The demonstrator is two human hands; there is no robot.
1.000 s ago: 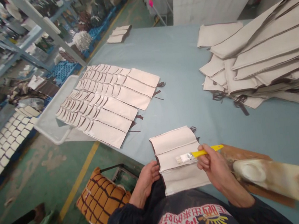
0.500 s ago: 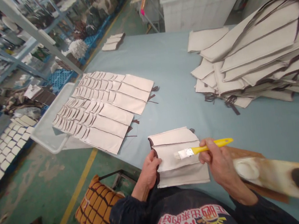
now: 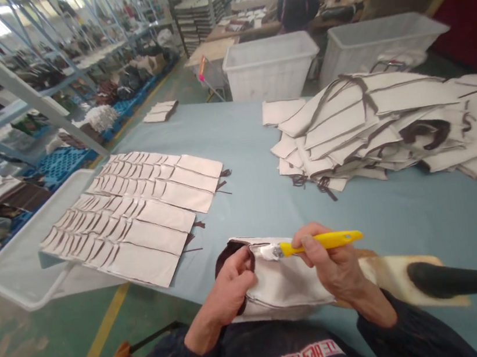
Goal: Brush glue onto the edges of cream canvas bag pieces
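Observation:
A cream fabric piece [image 3: 285, 280] with dark edging lies on the table in front of my body. My left hand [image 3: 230, 285] pinches its left edge, where a dark brown flap [image 3: 222, 256] stands folded up. In my right hand [image 3: 331, 260] is a yellow-handled brush [image 3: 332, 240], its white-coated bristles at the piece's upper left, close to my left fingers. Right of the right hand lies a stained board [image 3: 387, 276] bearing a black, horn-shaped object [image 3: 458, 278].
Overlapping cream pieces [image 3: 168, 211] lie in rows at the left, above a white tub [image 3: 13, 272]. A large heap of pieces [image 3: 346, 129] covers the right back. Beyond the blue-green table [image 3: 250, 200] stand white bins [image 3: 271, 72] and a person [image 3: 297, 4].
The view has tilted up. The brush has moved from the middle of the piece to its upper left edge, and the piece's left edge is now lifted, showing its dark side.

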